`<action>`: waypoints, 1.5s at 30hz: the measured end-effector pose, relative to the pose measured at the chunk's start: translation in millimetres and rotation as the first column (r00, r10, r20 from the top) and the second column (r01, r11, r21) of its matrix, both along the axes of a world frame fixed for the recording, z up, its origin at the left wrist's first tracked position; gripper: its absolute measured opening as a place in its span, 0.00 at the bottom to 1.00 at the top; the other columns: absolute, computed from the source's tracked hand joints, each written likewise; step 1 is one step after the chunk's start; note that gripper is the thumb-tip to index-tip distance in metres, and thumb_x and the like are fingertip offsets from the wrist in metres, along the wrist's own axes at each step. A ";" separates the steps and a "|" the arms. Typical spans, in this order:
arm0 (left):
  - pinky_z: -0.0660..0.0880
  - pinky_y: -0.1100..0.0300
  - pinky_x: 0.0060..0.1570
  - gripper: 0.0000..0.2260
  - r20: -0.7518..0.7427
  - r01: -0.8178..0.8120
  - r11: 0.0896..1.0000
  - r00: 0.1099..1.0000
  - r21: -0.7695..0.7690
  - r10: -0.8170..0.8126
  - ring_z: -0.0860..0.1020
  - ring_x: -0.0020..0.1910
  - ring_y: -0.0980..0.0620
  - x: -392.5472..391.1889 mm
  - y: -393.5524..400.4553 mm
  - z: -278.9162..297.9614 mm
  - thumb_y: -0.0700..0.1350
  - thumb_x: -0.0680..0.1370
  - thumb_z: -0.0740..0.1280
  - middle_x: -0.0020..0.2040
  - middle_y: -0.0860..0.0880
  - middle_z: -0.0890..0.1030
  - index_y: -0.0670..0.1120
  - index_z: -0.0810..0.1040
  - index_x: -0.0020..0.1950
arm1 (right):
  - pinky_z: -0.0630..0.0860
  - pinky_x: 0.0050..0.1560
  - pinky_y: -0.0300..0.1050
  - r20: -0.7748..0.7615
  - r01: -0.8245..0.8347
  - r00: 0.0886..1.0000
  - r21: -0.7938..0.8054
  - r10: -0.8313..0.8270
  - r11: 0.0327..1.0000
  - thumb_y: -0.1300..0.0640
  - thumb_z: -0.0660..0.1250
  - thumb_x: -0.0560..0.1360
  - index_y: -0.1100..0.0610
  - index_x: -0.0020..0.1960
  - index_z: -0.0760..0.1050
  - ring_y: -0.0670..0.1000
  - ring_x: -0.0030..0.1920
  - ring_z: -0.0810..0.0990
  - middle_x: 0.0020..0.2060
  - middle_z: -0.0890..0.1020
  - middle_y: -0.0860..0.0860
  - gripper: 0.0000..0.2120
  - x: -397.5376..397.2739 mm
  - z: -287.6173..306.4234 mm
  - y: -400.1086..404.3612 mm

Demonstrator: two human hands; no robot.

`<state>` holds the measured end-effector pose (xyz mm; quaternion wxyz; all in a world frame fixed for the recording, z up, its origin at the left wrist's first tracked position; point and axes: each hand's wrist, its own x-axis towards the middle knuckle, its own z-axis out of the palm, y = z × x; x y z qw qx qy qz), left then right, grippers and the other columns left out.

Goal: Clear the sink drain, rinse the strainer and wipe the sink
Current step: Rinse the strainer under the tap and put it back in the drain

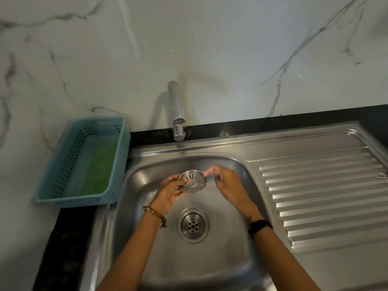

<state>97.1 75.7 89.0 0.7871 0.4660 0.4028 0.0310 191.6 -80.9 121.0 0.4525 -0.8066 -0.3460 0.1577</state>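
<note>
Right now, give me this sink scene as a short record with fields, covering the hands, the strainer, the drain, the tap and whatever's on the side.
strainer: round metal strainer, lifted out and held above the sink basin
left hand: left hand grips the strainer's left edge
right hand: right hand pinches its right edge
drain: drain uncovered, holes visible
tap: tap above the basin's back, no water visible
left side: blue basket with something green inside
right side: ribbed drainboard
</note>
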 end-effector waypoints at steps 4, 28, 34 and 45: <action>0.78 0.65 0.28 0.07 -0.008 -0.085 0.996 0.996 0.011 0.085 0.80 0.40 0.51 -16.9 25.7 0.9 0.34 0.74 0.66 0.41 0.46 0.81 0.46 0.76 0.43 | 0.72 0.52 0.28 0.004 0.171 0.985 0.128 -0.173 0.977 0.69 0.61 0.76 0.62 0.62 0.75 0.52 0.54 0.80 0.54 0.82 0.57 0.15 15.3 23.8 66.3; 0.74 0.51 0.47 0.06 -0.065 -0.124 0.961 0.992 -0.245 0.111 0.77 0.43 0.47 -6.5 18.4 -33.6 0.34 0.77 0.61 0.48 0.41 0.77 0.43 0.73 0.44 | 0.71 0.63 0.47 -0.078 0.039 0.994 -0.379 -0.074 0.924 0.58 0.62 0.78 0.58 0.65 0.70 0.56 0.63 0.73 0.64 0.74 0.57 0.16 19.4 -15.8 76.1; 0.80 0.57 0.41 0.05 0.031 -0.145 0.951 0.987 -0.272 0.160 0.79 0.45 0.48 -20.6 4.8 -39.5 0.36 0.77 0.62 0.46 0.45 0.80 0.45 0.75 0.49 | 0.77 0.37 0.34 -0.330 0.164 0.917 -0.197 -0.223 0.967 0.62 0.63 0.77 0.60 0.53 0.77 0.47 0.40 0.79 0.45 0.80 0.52 0.07 -30.1 -64.0 50.3; 0.80 0.65 0.36 0.09 -0.019 -0.134 0.990 0.991 0.044 0.135 0.80 0.43 0.49 -21.1 25.9 -20.9 0.37 0.77 0.64 0.51 0.41 0.79 0.39 0.74 0.57 | 0.78 0.35 0.35 -0.587 0.254 0.775 -0.047 -0.233 0.966 0.68 0.64 0.75 0.68 0.55 0.77 0.48 0.38 0.79 0.43 0.82 0.56 0.10 -23.7 -52.2 66.5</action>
